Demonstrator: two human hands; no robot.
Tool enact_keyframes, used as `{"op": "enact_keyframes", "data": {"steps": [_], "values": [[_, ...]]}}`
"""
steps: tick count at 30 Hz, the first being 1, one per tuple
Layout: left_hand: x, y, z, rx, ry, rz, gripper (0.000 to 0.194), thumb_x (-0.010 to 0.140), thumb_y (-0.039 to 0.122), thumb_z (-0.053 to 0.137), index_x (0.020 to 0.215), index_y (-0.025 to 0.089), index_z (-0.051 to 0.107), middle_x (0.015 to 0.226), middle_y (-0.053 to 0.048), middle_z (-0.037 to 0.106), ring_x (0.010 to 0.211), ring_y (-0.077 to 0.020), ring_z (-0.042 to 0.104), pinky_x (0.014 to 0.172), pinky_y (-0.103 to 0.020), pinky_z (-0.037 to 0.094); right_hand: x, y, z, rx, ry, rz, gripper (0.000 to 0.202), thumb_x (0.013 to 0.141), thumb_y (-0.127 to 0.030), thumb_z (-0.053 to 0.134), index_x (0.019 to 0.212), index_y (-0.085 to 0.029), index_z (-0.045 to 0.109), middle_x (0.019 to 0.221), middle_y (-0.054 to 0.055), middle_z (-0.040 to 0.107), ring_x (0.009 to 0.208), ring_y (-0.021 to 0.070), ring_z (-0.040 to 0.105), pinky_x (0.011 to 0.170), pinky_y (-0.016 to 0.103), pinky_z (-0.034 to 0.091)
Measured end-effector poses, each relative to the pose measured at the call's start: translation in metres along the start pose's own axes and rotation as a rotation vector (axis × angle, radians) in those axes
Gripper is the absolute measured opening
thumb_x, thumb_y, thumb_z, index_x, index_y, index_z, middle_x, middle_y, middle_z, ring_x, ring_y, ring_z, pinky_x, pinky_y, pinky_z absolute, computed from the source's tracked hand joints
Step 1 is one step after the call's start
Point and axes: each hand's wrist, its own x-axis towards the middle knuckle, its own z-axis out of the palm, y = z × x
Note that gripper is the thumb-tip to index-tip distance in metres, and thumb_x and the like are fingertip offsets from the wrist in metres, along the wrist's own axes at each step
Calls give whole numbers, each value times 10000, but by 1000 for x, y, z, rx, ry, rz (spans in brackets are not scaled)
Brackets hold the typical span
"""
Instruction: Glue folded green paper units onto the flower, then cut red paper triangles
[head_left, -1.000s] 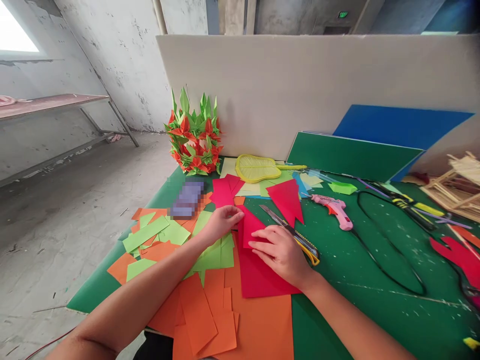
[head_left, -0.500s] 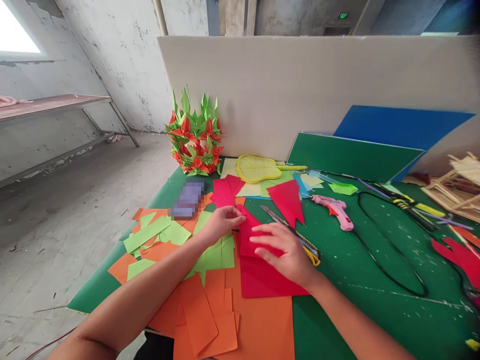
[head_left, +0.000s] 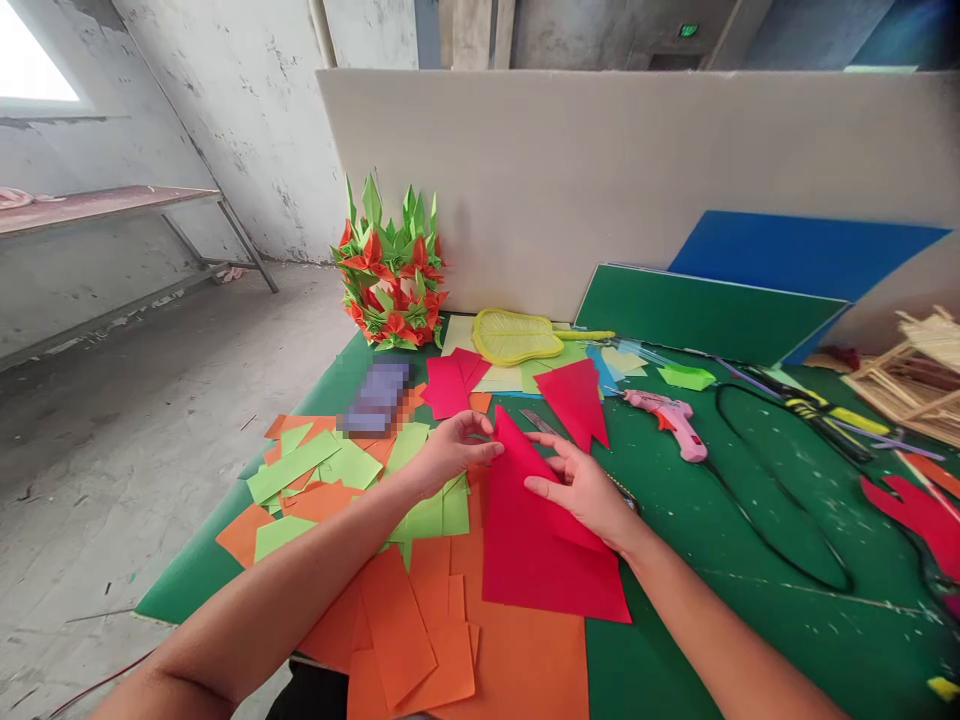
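A sheet of red paper (head_left: 525,560), folded over along a slanting edge, is between my two hands. My left hand (head_left: 457,452) pinches its upper left edge near the pointed top. On the other side, my right hand (head_left: 581,490) grips the folded flap, thumb in front and fingers behind. The sheet's lower part lies over a large orange sheet (head_left: 532,660). Behind my right hand, a utility knife (head_left: 538,422) is mostly hidden, with its blade showing. Red paper pieces (head_left: 574,398) lie just beyond the hands.
Green and orange paper cuttings (head_left: 322,470) spread on the left, beside a blurred purple-blue object (head_left: 375,397). A paper-flower ornament (head_left: 394,270) stands at the back. Rightward are a pink glue gun (head_left: 671,420) with a black cord, a yellow fly swatter (head_left: 517,337) and leaning green board (head_left: 705,312).
My right hand has closed on the red paper's folded flap, which is now lifted. The sheet has tilted, and its lower right corner has shifted slightly toward me.
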Motion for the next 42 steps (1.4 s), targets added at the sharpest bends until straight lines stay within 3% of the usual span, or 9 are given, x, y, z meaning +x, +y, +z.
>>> {"op": "enact_keyframes", "data": {"steps": [9, 36, 39, 42], "values": [[1, -2, -1, 64, 61, -49, 406, 597, 329, 838, 777, 161, 514, 713, 51, 568, 611, -74, 601, 575, -195, 471, 3, 6, 0, -23, 60, -24, 671, 771, -370, 710, 1358, -307, 390, 828, 0, 697, 761, 213, 678, 649, 330, 540], [1, 0, 0, 36, 43, 17, 362, 570, 286, 848, 752, 144, 569, 682, 28, 598, 638, -92, 598, 610, -214, 476, 0, 1, 6, 37, 54, -48, 712, 767, -362, 719, 1359, -315, 326, 975, 33, 712, 880, 236, 688, 739, 367, 561], [0, 0, 0, 78, 44, 19, 305, 584, 299, 831, 755, 140, 633, 716, 3, 635, 659, -107, 604, 645, -235, 487, 1, 3, 6, -10, 43, -58, 713, 785, -370, 695, 1378, -310, 304, 951, 30, 707, 872, 233, 687, 741, 374, 564], [0, -3, 0, 242, 65, 30, 233, 648, 305, 773, 818, 160, 711, 808, -41, 699, 742, -155, 638, 708, -271, 505, 3, 8, 6, -205, 101, -150, 699, 800, -372, 668, 1397, -296, 312, 1007, 53, 683, 901, 237, 671, 772, 396, 559]]}}
